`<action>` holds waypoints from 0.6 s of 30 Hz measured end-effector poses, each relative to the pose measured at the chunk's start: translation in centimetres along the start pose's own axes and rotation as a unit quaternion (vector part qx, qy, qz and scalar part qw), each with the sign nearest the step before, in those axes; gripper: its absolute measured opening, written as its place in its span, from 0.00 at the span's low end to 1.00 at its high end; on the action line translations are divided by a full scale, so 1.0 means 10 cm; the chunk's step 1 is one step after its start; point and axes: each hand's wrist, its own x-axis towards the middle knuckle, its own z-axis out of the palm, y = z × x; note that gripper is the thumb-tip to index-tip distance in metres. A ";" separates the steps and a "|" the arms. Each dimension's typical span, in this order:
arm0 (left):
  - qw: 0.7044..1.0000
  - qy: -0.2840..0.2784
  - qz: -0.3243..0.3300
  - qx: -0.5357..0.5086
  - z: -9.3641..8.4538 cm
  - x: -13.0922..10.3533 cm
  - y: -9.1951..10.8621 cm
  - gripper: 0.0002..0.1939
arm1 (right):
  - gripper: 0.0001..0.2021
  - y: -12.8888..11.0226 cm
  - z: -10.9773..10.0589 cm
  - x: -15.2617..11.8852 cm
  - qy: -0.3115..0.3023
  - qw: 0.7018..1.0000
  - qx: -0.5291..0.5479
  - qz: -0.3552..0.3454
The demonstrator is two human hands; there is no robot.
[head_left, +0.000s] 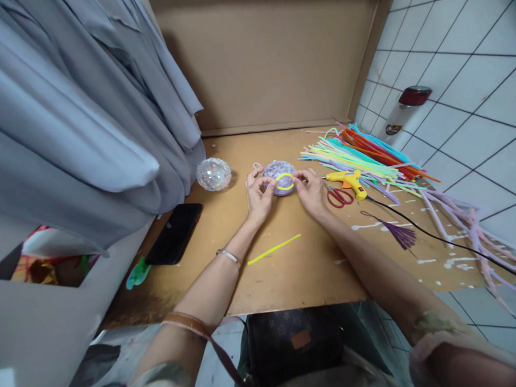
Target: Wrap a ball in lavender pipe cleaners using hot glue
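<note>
Between my two hands a yellow pipe cleaner [285,175] is bent into a ring shape, in front of a round purple piece [272,169] on the table. The fingers of my left hand [259,197] pinch the ring's left side. On its right side, my right hand [311,192] grips it between thumb and fingers. A straight yellow pipe cleaner [274,249] lies on the table nearer to me. Left of my hands sits a clear, speckled ball-like bowl [214,174].
Right of my hands are a yellow glue gun [345,180] with a black cord, red-handled scissors [340,198], a purple tassel [400,234] and piled coloured pipe cleaners [367,154]. A black phone [175,234] lies left, below a grey curtain [109,109].
</note>
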 end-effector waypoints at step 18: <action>0.994 -0.024 0.089 0.061 -0.08 0.00 -0.01 0.16 | 0.03 0.32 0.01 0.27 -0.124 0.987 0.100 -0.005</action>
